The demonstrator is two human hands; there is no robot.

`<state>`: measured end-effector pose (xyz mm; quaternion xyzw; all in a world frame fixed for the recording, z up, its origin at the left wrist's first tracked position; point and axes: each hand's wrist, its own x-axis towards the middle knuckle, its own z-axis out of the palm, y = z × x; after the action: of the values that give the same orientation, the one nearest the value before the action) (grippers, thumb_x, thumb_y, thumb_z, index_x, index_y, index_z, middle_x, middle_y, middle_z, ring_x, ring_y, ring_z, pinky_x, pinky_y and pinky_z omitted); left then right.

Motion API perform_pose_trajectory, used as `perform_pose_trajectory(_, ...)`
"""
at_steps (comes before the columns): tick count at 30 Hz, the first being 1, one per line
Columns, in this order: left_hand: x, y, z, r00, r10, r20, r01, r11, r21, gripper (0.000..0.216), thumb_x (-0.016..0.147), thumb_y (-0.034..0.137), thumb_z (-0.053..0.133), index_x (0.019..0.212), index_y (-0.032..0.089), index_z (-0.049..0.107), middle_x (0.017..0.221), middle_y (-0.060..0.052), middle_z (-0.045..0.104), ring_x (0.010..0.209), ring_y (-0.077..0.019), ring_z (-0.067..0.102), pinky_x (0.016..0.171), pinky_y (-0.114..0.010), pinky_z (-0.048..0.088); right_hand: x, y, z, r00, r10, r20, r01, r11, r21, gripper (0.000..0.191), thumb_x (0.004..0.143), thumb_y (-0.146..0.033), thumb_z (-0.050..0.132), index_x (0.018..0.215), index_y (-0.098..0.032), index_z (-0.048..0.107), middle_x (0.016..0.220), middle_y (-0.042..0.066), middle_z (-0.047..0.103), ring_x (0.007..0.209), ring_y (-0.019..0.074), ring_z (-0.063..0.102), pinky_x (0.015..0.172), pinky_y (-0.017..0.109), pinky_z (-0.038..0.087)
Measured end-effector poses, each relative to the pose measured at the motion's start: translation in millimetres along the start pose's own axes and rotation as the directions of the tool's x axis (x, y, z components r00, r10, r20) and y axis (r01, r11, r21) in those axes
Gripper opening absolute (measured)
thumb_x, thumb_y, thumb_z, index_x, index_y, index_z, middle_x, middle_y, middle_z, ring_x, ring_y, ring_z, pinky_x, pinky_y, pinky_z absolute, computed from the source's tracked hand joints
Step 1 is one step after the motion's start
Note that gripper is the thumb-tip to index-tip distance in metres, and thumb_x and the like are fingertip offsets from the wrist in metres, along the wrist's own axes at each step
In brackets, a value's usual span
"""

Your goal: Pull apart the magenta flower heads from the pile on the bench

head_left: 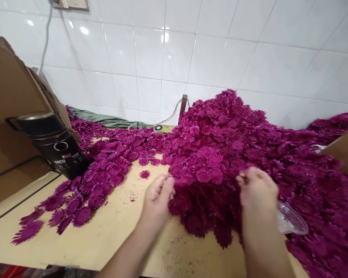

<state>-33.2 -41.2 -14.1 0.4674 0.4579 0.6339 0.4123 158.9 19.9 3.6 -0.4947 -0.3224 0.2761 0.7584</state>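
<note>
A big heap of magenta fabric flower heads (pixel 220 146) covers the right half of a tan table (pixel 113 227) against a white tiled wall. My left hand (pixel 158 197) is at the heap's left foot, fingers pinched on a flower piece (pixel 182 181). My right hand (pixel 256 185) is curled into the front of the heap, fingers closed among the flowers; what it grips is hidden. A spread of flatter flower heads (pixel 104 173) trails across the table to the left.
A black flask with a lid handle (pixel 50 143) stands at the left beside a cardboard box (pixel 8 100). A clear plastic cup (pixel 291 220) lies by my right wrist. More cardboard (pixel 345 148) sits at the right edge. A green cloth (pixel 104 120) lies by the wall.
</note>
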Motion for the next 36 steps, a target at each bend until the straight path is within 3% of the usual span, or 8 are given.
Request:
perform_pose_trajectory(2, 1.7, 2.0, -10.3, 0.999, 0.031, -0.018, -0.031, 0.999, 0.016, 0.043, 0.071, 0.057, 0.054, 0.053, 0.019, 0.046, 0.053, 0.004, 0.041, 0.055, -0.0105, 0.038, 0.057, -0.023, 0.034, 20.2, -2.5, -7.1, 0.997, -0.047, -0.064, 0.047, 0.999, -0.004, 0.034, 0.048, -0.038, 0.071, 0.062, -0.020, 0.046, 0.054, -0.007, 0.047, 0.047, 0.0074, 0.045, 0.045, 0.021, 0.040)
perform_pose_trajectory(6, 2.8, 2.0, -10.2, 0.986, -0.048, 0.161, 0.051, 0.998, -0.019, 0.041, 0.068, 0.057, 0.058, 0.058, 0.018, 0.048, 0.057, 0.004, 0.044, 0.057, -0.0104, 0.039, 0.056, -0.023, 0.036, 22.1, -2.7, -3.2, 0.969, -0.039, 0.245, 0.093, 0.973, -0.210, 0.038, 0.050, -0.040, 0.070, 0.075, -0.019, 0.051, 0.069, 0.000, 0.055, 0.058, 0.0131, 0.054, 0.058, 0.033, 0.050)
perform_pose_trajectory(9, 2.2, 1.8, -1.6, 0.971, -0.063, 0.229, 0.080, 0.995, -0.064, 0.037, 0.068, 0.053, 0.061, 0.066, 0.018, 0.051, 0.061, 0.004, 0.047, 0.058, -0.0103, 0.041, 0.057, -0.023, 0.037, -4.0, -3.5, 6.3, 0.915, -0.174, 0.365, 0.310, 0.882, -0.355, 0.037, 0.061, -0.038, 0.064, 0.090, -0.017, 0.054, 0.099, 0.011, 0.056, 0.087, 0.0217, 0.056, 0.079, 0.043, 0.047)
perform_pose_trajectory(12, 2.3, 3.4, 2.6, 0.963, -0.087, 0.254, 0.117, 0.988, -0.104, 0.033, 0.067, 0.047, 0.064, 0.078, 0.017, 0.056, 0.068, 0.002, 0.055, 0.064, -0.0119, 0.048, 0.063, -0.024, 0.040, -36.5, -9.2, 10.5, 0.803, -0.156, 0.575, 0.424, 0.827, -0.368, 0.028, 0.075, -0.037, 0.055, 0.095, -0.018, 0.057, 0.103, 0.012, 0.058, 0.094, 0.0225, 0.055, 0.085, 0.042, 0.045)
perform_pose_trajectory(17, 2.8, 5.4, 3.4, 0.961, -0.124, 0.246, 0.161, 0.977, -0.136, 0.029, 0.065, 0.038, 0.067, 0.082, 0.017, 0.058, 0.071, 0.000, 0.059, 0.065, -0.0123, 0.051, 0.064, -0.025, 0.042, -70.4, -15.4, 11.0, 0.559, 0.109, 0.822, 0.214, 0.939, -0.271, 0.021, 0.081, -0.035, 0.051, 0.095, -0.019, 0.056, 0.089, 0.006, 0.064, 0.083, 0.0175, 0.061, 0.077, 0.032, 0.050)
perform_pose_trajectory(26, 5.9, 4.1, 1.3, 0.968, -0.119, 0.222, 0.122, 0.993, 0.001, 0.016, 0.065, 0.025, 0.064, 0.078, 0.017, 0.060, 0.071, 0.000, 0.060, 0.069, -0.0140, 0.053, 0.065, -0.026, 0.042, -74.6, -8.9, 9.4, 0.639, 0.077, 0.765, 0.243, 0.924, -0.296, 0.013, 0.079, -0.030, 0.051, 0.074, -0.018, 0.055, 0.066, 0.000, 0.057, 0.060, 0.0130, 0.053, 0.057, 0.025, 0.045)
perform_pose_trajectory(32, 9.1, 6.3, 1.9, 0.974, -0.158, 0.163, 0.155, 0.987, 0.030, 0.018, 0.061, 0.020, 0.065, 0.079, 0.017, 0.062, 0.072, 0.000, 0.061, 0.069, -0.0139, 0.053, 0.064, -0.026, 0.042, -74.7, -10.3, 5.2, 0.719, 0.012, 0.695, 0.256, 0.925, -0.281, 0.014, 0.080, -0.032, 0.051, 0.083, -0.019, 0.054, 0.074, 0.003, 0.059, 0.067, 0.0150, 0.056, 0.063, 0.027, 0.048)
perform_pose_trajectory(36, 10.4, 3.5, 4.9, 0.958, -0.203, 0.205, 0.216, 0.975, -0.044, 0.024, 0.059, 0.026, 0.070, 0.079, 0.016, 0.062, 0.067, 0.002, 0.058, 0.062, -0.0112, 0.049, 0.059, -0.024, 0.039, -81.1, -9.5, 6.0, 0.633, 0.058, 0.772, 0.235, 0.936, -0.263, 0.015, 0.077, -0.029, 0.056, 0.089, -0.019, 0.055, 0.082, 0.004, 0.061, 0.075, 0.0163, 0.058, 0.069, 0.029, 0.049)
